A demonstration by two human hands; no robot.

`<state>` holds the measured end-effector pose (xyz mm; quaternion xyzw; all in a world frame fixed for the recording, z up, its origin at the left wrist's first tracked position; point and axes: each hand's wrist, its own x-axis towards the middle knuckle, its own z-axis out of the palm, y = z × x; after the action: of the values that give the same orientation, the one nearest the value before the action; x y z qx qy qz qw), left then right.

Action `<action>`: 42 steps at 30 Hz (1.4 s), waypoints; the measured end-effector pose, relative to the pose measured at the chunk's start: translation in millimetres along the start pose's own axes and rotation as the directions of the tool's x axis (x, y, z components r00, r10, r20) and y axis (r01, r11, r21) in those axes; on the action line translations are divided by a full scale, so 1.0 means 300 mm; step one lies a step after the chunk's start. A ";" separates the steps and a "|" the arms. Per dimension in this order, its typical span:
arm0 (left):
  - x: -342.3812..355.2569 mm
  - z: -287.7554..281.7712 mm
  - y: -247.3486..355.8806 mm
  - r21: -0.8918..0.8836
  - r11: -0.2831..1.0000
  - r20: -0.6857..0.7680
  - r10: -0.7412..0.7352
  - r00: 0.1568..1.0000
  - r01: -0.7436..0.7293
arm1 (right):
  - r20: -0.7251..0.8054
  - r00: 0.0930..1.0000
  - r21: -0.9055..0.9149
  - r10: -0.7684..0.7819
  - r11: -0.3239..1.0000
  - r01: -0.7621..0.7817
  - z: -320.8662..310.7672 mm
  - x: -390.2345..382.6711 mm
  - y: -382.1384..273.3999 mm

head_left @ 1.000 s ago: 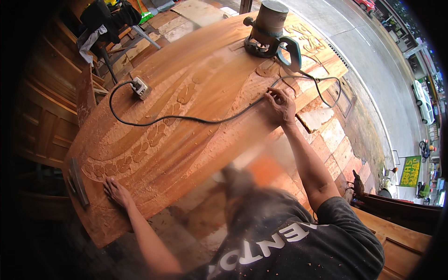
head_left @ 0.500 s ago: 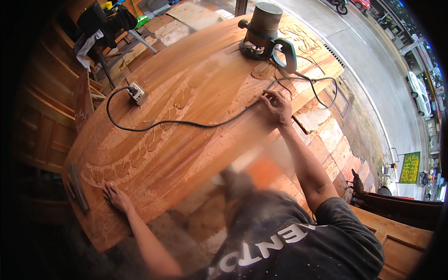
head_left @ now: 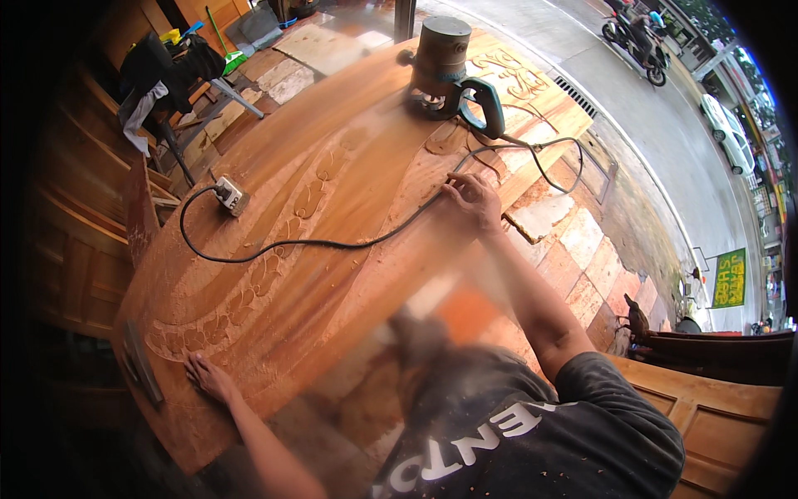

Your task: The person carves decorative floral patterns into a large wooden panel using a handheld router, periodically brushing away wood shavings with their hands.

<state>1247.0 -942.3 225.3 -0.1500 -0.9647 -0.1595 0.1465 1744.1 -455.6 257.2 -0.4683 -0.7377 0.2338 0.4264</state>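
Note:
A large reddish-brown wooden panel (head_left: 241, 320) with carved leaf and scroll relief lies before me, dusted with shavings. My left hand (head_left: 209, 378) rests on its near left part, fingers stretched out beside the carving. At the panel's right edge my right hand (head_left: 474, 202) has bent fingers closed on a black power cord (head_left: 332, 244); how tightly I cannot tell. A router (head_left: 442, 62) with a dark side handle stands upright beyond that hand. Across the panel the cord runs to a white plug adapter (head_left: 231, 195) near the far left edge.
A dark, narrow flat bar (head_left: 141, 362) lies at the panel's left end. Carved doors (head_left: 79, 262) stand along the left wall. Draped black things cover a stand (head_left: 170, 71) at the far left. Tiled floor (head_left: 573, 258) borders the panel; a motorcycle (head_left: 638, 41) is on the road.
The view has shifted slightly, so the panel and router appear farther left. Both hands keep about the same places. On the road, the motorcycle has come further into view.

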 end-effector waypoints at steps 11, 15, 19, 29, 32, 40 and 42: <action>-0.013 -0.009 0.055 0.003 1.000 0.059 -0.005 0.998 0.005 | -0.015 0.999 -0.061 0.034 0.998 -0.035 -0.032 -0.002 -0.013; 0.013 0.009 -0.036 0.056 0.998 0.059 -0.041 0.997 0.038 | -0.011 1.000 -0.057 -0.002 0.998 0.001 -0.017 0.000 -0.036; 0.018 0.036 -0.048 0.102 0.994 0.060 -0.042 0.997 0.036 | -0.002 1.000 -0.049 0.000 0.999 0.000 -0.026 0.000 -0.019; 0.024 0.041 -0.083 0.053 0.999 0.054 0.003 0.999 -0.006 | -0.006 1.000 -0.060 0.013 0.998 -0.013 -0.018 -0.002 -0.025; 0.027 0.025 -0.091 0.052 0.999 0.044 -0.002 0.999 -0.001 | 0.003 1.000 -0.037 0.014 0.999 -0.014 -0.003 -0.003 -0.035; 0.033 0.063 -0.034 0.106 0.994 0.093 -0.020 0.995 0.010 | 0.008 1.000 -0.043 0.024 0.999 -0.024 -0.060 -0.002 -0.011; 0.062 0.096 -0.108 0.116 0.993 0.099 0.022 0.995 -0.034 | -0.044 0.999 0.087 -0.021 0.996 0.024 -0.017 0.003 0.073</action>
<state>1212.3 -957.0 197.0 -0.1623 -0.9762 -0.0926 0.1100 1759.0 -445.2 243.8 -0.4459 -0.7227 0.2509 0.4646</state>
